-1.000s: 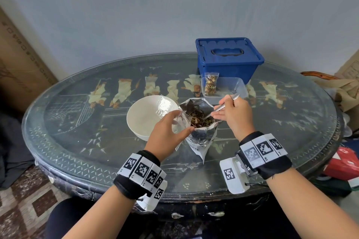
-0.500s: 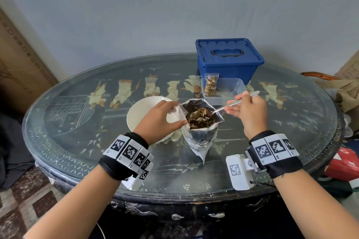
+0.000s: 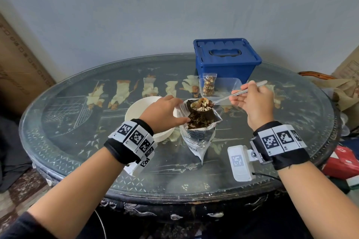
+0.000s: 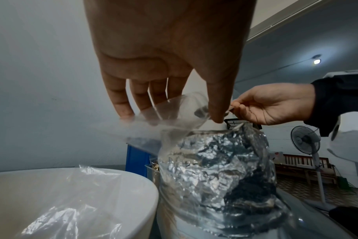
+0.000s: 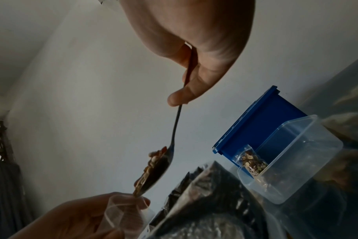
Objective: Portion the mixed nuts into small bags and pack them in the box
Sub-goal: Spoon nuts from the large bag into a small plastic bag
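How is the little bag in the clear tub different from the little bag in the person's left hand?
The little bag in the clear tub is full of mixed nuts; the little bag in the left hand looks empty. The tub bag stands upright against the wall of the clear tub, untouched; the other is pinched by the left hand beside the loaded spoon. Both are small, clear plastic bags.

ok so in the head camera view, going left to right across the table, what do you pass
white bowl → left hand, holding a small clear bag → foil bag of mixed nuts → loaded spoon → right hand, gripping the spoon's handle. The blue box and clear tub sit farther back.
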